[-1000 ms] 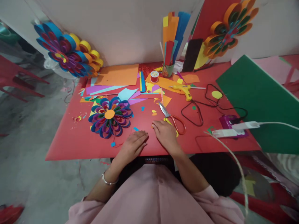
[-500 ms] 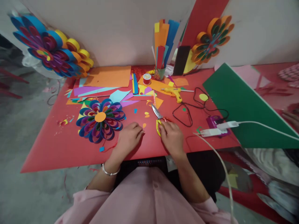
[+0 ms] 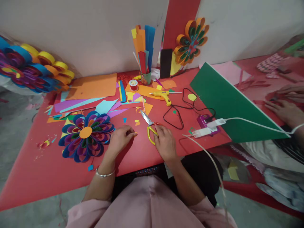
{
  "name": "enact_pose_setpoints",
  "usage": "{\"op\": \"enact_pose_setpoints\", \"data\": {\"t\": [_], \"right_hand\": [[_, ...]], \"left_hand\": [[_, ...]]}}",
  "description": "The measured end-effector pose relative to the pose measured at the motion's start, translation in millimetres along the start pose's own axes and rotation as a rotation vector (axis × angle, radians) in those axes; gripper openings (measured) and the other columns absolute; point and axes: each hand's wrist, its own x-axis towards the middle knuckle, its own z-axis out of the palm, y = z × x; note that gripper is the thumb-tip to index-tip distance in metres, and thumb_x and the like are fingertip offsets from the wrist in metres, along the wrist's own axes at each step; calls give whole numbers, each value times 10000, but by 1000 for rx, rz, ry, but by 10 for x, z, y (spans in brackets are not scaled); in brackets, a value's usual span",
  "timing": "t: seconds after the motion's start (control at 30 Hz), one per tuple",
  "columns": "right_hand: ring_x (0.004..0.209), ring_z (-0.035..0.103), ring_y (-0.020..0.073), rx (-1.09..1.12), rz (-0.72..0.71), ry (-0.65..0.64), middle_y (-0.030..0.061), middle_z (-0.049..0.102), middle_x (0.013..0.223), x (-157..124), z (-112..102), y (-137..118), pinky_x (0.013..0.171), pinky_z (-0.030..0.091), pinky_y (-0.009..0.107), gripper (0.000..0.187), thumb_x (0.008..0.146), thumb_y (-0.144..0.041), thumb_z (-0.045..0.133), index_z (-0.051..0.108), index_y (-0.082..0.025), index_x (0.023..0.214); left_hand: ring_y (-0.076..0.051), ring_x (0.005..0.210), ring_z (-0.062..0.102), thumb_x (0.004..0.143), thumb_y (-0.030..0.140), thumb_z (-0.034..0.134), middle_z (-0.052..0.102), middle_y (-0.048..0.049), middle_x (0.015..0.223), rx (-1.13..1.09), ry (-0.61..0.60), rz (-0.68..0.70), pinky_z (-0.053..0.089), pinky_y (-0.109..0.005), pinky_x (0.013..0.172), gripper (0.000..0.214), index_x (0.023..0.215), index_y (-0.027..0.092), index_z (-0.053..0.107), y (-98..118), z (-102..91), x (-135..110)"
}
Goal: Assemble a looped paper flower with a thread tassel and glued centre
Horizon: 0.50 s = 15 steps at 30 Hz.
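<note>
My right hand point(image 3: 165, 142) is closed on the red and yellow handles of a pair of scissors point(image 3: 146, 117). The blades point away from me and lie low over the red table. My left hand point(image 3: 121, 141) rests on the table with fingertips pinched. A sliver of orange paper point(image 3: 135, 134) shows at those fingertips, mostly hidden. Just left of this hand lies a layered paper flower point(image 3: 101, 126) of blue, purple, red and green loops with an orange disc in its centre. Small yellow and orange paper bits point(image 3: 137, 122) lie between the hands, beyond them.
A yellow glue gun point(image 3: 162, 95) with a black cord lies past the scissors. A thread spool point(image 3: 133, 85), a cup of paper strips point(image 3: 145, 78) and a phone point(image 3: 166, 63) stand behind. A green board point(image 3: 228, 107) leans at right, beside a power strip point(image 3: 206, 123) and another person's hands point(image 3: 282, 109).
The view has turned right. My left fingertips have closed over the orange paper bit that lay beside them. The scissors stay in my right hand, their handles a little more spread.
</note>
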Motion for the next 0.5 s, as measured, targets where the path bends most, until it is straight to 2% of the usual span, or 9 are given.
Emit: {"op": "enact_pose_setpoints", "data": {"t": [0.1,0.17,0.33,0.5], "right_hand": [[1131,636,308,-54,32,-127,136,718,1315,67,-82,-15,941,536,424,422,1022,-228,575,621,-172,1438],[1110,635,312,-82,44,-168,138,722,1302,100,-118,-20,919,527,421,436,1023,-255,581,604,-178,1452],[1071,628,295,-119,56,-157,135,722,1271,113,-109,-17,893,494,398,426,1002,-235,593,617,-214,1427],[1098,633,302,-88,49,-119,148,721,1279,88,-43,7,921,491,409,418,1005,-236,576,617,-189,1419]], "left_hand": [[-202,793,668,884,346,711,756,-35,856,15,0,-37,403,-305,695,148,817,214,708,-3,5,-3],[-195,779,662,883,336,717,754,-31,856,21,-5,-62,395,-302,689,142,813,213,701,-5,9,-8],[-186,764,647,899,362,721,745,-28,843,32,-2,-70,377,-298,673,188,793,211,685,5,15,-15],[-186,765,642,901,368,728,743,-31,845,66,-8,-103,352,-296,658,209,779,207,673,55,0,-11]]}}
